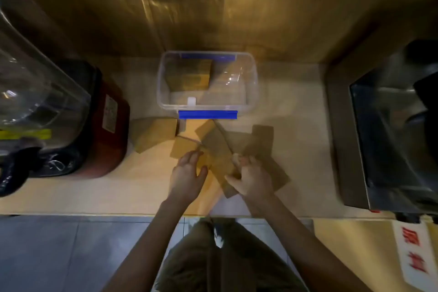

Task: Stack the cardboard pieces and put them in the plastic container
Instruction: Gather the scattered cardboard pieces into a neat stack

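A clear plastic container (251, 92) with blue clips stands at the back of the counter; a stack of cardboard pieces (189, 74) lies in its left half. Loose brown cardboard pieces are scattered in front of it. A long strip (216, 149) runs diagonally between my hands. My right hand (252, 179) grips that strip near its lower end. My left hand (188, 176) rests with fingers spread on a smaller piece (182, 148) beside it. Another piece (155, 131) lies to the left, and a darker one (262, 136) to the right.
A red appliance base (109, 125) with a clear jug (35, 83) stands at the left. A metal machine (384, 135) occupies the right. The counter's front edge (94, 214) runs just below my wrists, with a tiled floor beneath.
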A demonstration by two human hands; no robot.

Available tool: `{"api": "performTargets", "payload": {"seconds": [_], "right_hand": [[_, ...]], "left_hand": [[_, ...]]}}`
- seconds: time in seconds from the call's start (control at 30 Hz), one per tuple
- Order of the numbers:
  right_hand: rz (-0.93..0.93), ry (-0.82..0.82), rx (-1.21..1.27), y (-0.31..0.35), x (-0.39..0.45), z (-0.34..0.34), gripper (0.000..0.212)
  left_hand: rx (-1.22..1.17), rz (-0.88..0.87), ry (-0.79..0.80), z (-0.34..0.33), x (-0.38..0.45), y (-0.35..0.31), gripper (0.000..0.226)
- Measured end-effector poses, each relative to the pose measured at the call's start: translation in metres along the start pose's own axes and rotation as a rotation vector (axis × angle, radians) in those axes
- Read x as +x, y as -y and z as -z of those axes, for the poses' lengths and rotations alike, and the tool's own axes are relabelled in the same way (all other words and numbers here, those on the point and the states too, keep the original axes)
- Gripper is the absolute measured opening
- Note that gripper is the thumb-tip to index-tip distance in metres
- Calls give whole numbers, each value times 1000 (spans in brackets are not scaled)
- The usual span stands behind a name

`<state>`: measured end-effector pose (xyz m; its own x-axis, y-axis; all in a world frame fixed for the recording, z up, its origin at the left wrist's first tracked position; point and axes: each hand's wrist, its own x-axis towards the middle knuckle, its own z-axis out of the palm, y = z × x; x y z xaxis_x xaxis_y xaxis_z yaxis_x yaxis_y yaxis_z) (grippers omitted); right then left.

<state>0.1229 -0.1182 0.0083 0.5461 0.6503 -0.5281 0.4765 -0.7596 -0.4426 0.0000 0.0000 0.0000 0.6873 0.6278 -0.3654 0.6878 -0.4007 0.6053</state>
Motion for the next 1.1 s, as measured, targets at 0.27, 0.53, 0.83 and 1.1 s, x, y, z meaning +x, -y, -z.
{"api": "performTargets", "payload": {"seconds": [0.27,0.53,0.83,1.1], "right_hand": [[-25,-180,-99,2,-2,-35,78],[9,-121,-159,-1,2,-25,72],[4,58,-127,-21,-15,32,58],[71,74,376,15,-32,68,67]], "left_hand": [[241,-49,57,-35,-13,18,65],[307,-14,121,-48,-17,20,67],[238,-21,87,-43,-18,18,65],[-979,180,202,6,-23,-39,69]]}}
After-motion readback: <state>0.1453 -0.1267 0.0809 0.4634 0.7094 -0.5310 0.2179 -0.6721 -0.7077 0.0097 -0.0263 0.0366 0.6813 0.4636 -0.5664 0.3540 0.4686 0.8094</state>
